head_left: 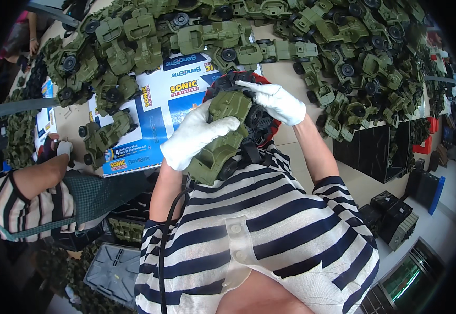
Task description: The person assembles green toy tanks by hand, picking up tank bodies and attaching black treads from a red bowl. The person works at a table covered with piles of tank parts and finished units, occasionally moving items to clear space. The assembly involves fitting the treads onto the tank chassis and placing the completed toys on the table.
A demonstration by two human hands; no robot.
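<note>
In front of my chest is an olive-green toy jeep (231,104), tilted, with a black wheel showing at its lower end. My left hand (194,133), in a white glove, closes on the jeep from its left side, thumb across the body. Behind and beside the jeep stands a red tub (274,132) holding several black toy wheels (256,116). My right hand (279,103), also gloved in white, reaches over the tub at the jeep's far end. Its fingers are stretched out to the left, close to the black parts; their tips' contact is unclear.
Many olive-green toy jeeps (338,31) pile across the table's far side and right. A blue and white printed cardboard sheet (157,83) lies left of the tub. At the left, a co-worker's gloved hand (64,149) is near another jeep (107,133). A black crate (374,152) stands lower right.
</note>
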